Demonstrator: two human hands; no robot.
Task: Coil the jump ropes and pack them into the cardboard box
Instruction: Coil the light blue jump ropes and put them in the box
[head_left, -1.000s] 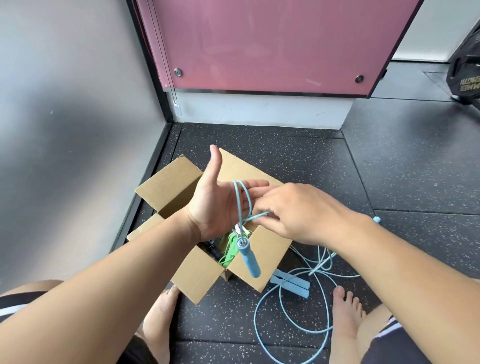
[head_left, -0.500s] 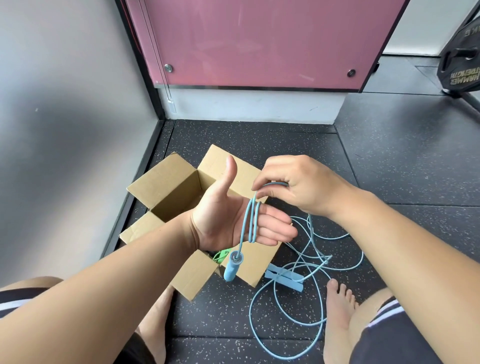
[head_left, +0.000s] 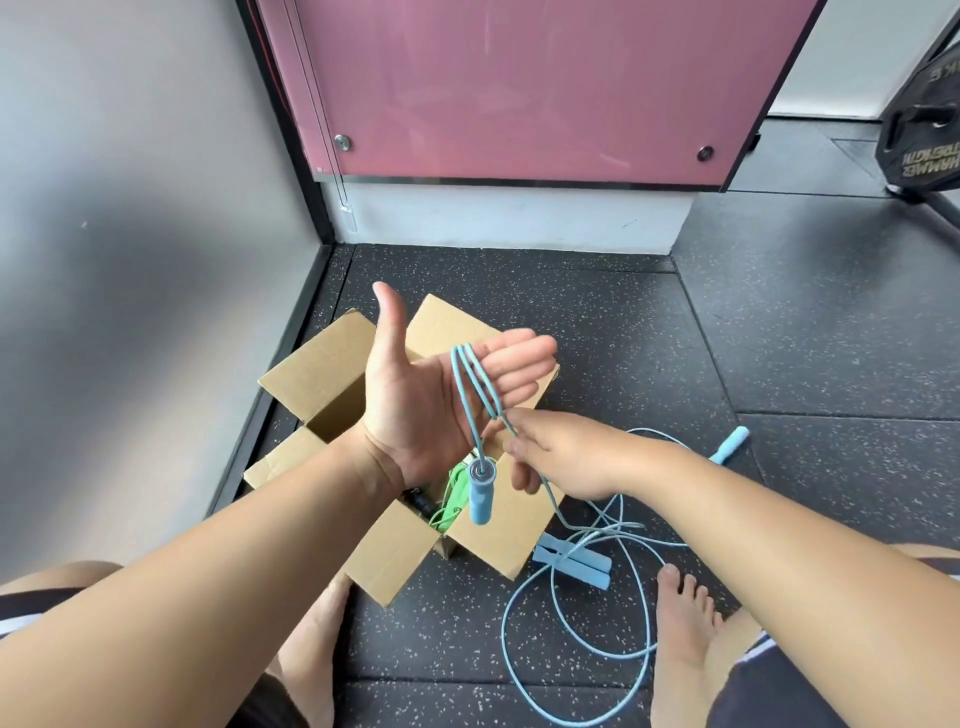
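From the head camera, the left hand (head_left: 415, 400) is held flat and open above the cardboard box (head_left: 332, 374), palm up, thumb raised and fingers (head_left: 514, 364) stretched straight; it grips nothing, but several turns of a thin light-blue jump rope (head_left: 470, 384) are looped around those fingers. One smooth blue handle (head_left: 481, 493) with a metal-ringed end hangs from the loops just below the palm, over the box opening. The right hand (head_left: 561, 457) sits just beside and below the left, fingers curled and pinched on the same cord where it leaves the loops. From there the rope runs down to the dark speckled floor (head_left: 779, 364), where its slack lies in loose tangled rings near a bare foot (head_left: 685, 639). Its other handle (head_left: 730, 444) lies on the floor to the right, well apart from the box. The box stands open, flaps spread, with a green rope (head_left: 449, 499) and something black inside. A pair of flat blue handles (head_left: 571, 564) lies touching the box's right side.
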